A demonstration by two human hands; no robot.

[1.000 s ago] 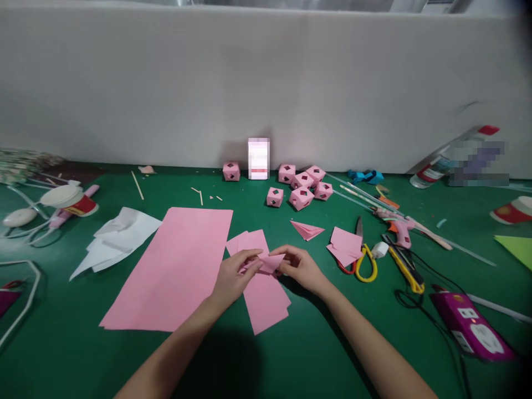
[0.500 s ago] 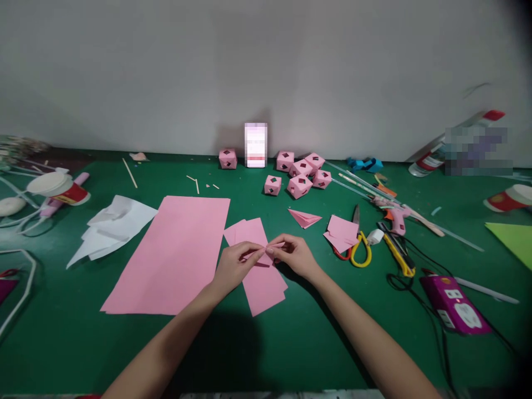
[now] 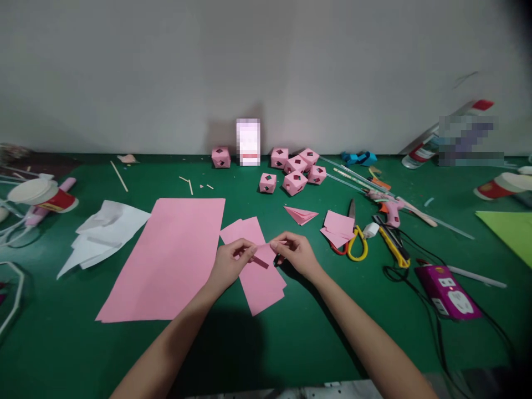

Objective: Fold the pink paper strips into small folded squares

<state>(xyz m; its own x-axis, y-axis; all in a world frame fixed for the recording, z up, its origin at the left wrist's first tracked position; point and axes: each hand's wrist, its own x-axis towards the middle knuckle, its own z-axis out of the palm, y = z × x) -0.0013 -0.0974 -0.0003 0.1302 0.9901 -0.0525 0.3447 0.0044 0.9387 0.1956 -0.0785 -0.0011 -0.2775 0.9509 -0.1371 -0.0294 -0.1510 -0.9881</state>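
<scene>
My left hand [image 3: 230, 262] and my right hand [image 3: 294, 254] both pinch a small folded piece of pink paper [image 3: 263, 253] between them, just above a stack of pink paper strips [image 3: 260, 277] on the green table [image 3: 291, 338]. A large pink sheet [image 3: 170, 257] lies left of the strips. Several folded pink paper cubes [image 3: 296, 172] sit near the back wall. A folded pink triangle [image 3: 300, 214] and small pink squares [image 3: 337, 227] lie to the right of my hands.
Yellow-handled scissors [image 3: 356, 238], a pink glue gun [image 3: 388, 209], a yellow cutter [image 3: 394, 246] and a purple power strip [image 3: 449, 291] with cables lie right. White crumpled paper [image 3: 102, 235] and a paper cup [image 3: 44, 197] lie left. A green sheet [image 3: 511, 230] is far right.
The small pink piece has been folded flatter and narrower between my fingers. My hands stayed over the strips while the view shifted slightly.
</scene>
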